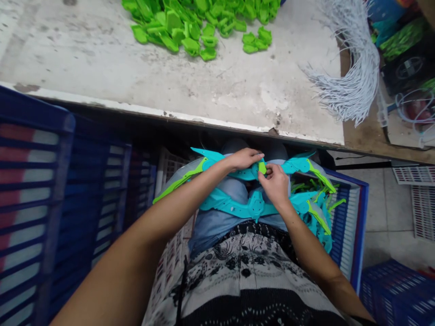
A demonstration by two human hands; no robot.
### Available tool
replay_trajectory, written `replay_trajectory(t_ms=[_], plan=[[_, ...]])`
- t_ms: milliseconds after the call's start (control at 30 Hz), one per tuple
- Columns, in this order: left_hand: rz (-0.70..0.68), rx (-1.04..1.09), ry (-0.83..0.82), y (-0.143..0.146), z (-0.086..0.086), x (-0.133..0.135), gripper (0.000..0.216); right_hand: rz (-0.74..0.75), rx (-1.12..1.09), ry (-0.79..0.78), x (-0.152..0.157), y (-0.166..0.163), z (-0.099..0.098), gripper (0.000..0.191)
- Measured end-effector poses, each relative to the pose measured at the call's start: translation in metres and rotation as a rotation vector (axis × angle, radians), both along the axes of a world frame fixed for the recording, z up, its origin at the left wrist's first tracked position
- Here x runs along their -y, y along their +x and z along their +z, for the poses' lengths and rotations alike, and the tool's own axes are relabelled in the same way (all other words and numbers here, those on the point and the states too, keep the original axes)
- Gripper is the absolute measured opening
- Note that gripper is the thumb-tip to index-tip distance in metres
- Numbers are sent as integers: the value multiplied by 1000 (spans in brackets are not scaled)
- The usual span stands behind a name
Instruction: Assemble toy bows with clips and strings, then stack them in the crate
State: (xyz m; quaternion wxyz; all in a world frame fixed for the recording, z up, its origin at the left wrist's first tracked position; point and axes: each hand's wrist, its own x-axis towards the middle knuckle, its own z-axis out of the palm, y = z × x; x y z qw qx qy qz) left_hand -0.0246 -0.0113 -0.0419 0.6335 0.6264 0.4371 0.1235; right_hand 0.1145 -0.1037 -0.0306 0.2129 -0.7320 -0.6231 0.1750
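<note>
Across my lap lie two turquoise plastic bow-shaped toy parts with lime-green tips. My left hand [245,158] is closed on the middle of the farther toy bow [295,165], its fingers at the upper edge. From the other side, my right hand [276,182] pinches a small lime-green plastic piece [262,167] against that bow's centre. My fingers partly cover the spot where the two meet. Closer to my body, the second toy bow [256,206] rests on my thighs, with a hexagonal centre and no hand on it.
A worn white table [102,86] stands ahead, bearing a heap of green plastic pieces [190,27] and a bundle of white cords [360,68]. Blue crates [30,190] stack at my left. A blue-rimmed crate [362,217] of turquoise and green parts is at my right.
</note>
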Motion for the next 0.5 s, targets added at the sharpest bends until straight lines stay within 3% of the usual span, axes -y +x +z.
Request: replay_trajectory(t_ms=[333,433,500], plan=[[-22,-41,42,-3,-1,0,50,25,31,-145,-10,-3,6,15],[4,-45,45,-4,-1,2,57,83,55,-142,-8,3,8,20],[22,-32,40,-3,-2,4,54,91,104,-110,-8,9,8,33]])
